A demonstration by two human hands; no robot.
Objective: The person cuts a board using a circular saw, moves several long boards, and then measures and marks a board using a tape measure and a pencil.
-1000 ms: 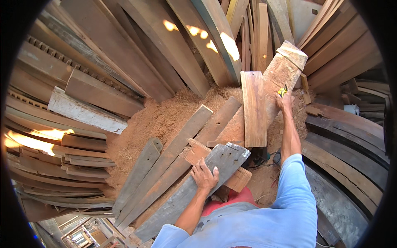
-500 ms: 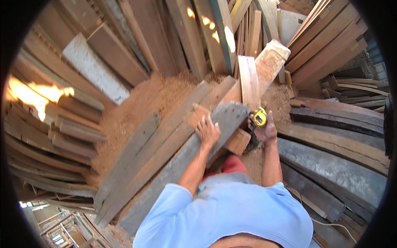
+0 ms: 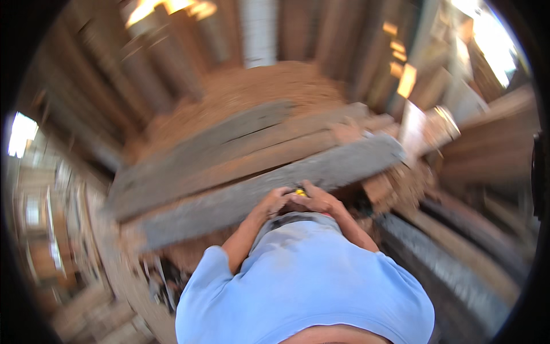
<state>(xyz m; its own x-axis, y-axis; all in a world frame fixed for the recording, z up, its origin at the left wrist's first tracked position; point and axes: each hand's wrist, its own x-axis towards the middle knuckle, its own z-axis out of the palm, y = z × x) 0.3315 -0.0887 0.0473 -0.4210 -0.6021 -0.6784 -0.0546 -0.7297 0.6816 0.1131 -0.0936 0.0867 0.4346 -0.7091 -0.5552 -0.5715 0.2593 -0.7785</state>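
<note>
Both my hands have come together in front of my waist, at the near edge of a long grey plank (image 3: 344,162). Between them is a yellow and black tape measure (image 3: 300,192). My right hand (image 3: 319,200) is closed around it, with its fingers largely covering the case. My left hand (image 3: 275,201) is bent in against the tape measure's left side, fingers curled; motion blur softens the detail. Whether any blade is drawn out cannot be made out. Behind the grey plank lie a brown plank (image 3: 252,173) and another greyish plank (image 3: 200,142), side by side.
Reddish sawdust (image 3: 269,86) covers the ground beyond the planks. Upright boards (image 3: 315,34) lean along the back. A pale offcut (image 3: 412,131) stands at the grey plank's right end. More timber (image 3: 441,246) is stacked on the right. Dark tools (image 3: 166,284) lie at lower left.
My left hand has left the grey plank and joined the right. The right hand has brought the tape measure back from the plank's end toward my waist. My view has turned left.
</note>
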